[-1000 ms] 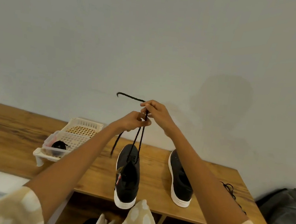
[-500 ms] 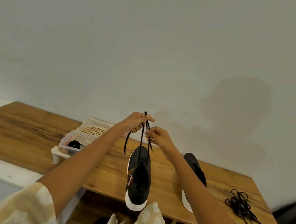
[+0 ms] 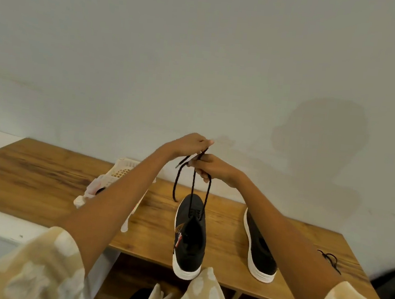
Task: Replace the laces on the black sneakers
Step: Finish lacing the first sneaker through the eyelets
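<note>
Both bare forearms reach forward and upward from pale patterned sleeves, converging near the centre of the view. The left hand (image 3: 188,143) sits toward 11 o'clock of the right, knuckles up, fingers curled and thumb and fingertips pinched together. The right hand (image 3: 210,167) lies just below at 5 o'clock of the left, touching it, its fingers curled inward in a pinch.
</note>
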The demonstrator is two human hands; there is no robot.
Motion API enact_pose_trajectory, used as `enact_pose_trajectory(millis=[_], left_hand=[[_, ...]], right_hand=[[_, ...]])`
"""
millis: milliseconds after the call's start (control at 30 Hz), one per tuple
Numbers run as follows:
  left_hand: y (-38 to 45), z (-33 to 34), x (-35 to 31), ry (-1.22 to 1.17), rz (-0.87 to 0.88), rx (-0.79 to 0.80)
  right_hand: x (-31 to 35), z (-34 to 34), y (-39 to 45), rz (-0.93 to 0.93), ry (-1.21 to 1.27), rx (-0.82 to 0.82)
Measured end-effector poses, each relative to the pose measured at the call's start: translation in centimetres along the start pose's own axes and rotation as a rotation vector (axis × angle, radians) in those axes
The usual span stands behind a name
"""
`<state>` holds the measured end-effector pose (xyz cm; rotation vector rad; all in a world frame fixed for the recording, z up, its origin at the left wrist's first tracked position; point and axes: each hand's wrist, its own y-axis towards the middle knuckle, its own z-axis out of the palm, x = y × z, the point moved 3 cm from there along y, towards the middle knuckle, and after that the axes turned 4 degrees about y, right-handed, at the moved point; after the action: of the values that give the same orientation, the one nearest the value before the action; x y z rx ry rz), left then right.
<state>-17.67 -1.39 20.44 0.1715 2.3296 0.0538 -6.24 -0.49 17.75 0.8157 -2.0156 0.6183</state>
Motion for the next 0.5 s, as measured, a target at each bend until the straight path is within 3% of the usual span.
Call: enact_pose_trajectory(millis=[67,167,300,367,500], left_hand=[[-0.7,0.9,0.8,-0.266,-0.042,0.015],[-1.5,3.1,1.7,-0.569,-0.060,0.224],[-0.3,3.9,3.3,-0.629,-0.176,0.159],[-0.1,4.2,3.4,-0.652,-0.181,0.206],[-0.6,5.1,3.3,-0.666,-0.117,0.355]], right_hand=[[-0.2,-0.9,-0.5,-0.027,0.010,-0.040],[-0.9,-2.3,-1.4,-0.068,0.031,-0.039],[-1.4,-3.2,-1.9,-0.119,-0.368,0.001],[-1.7,-3.6,-1.7,-0.219,-0.558,-0.098],[-3.1,-3.0,-1.5,-0.315,-0.660,-0.328]])
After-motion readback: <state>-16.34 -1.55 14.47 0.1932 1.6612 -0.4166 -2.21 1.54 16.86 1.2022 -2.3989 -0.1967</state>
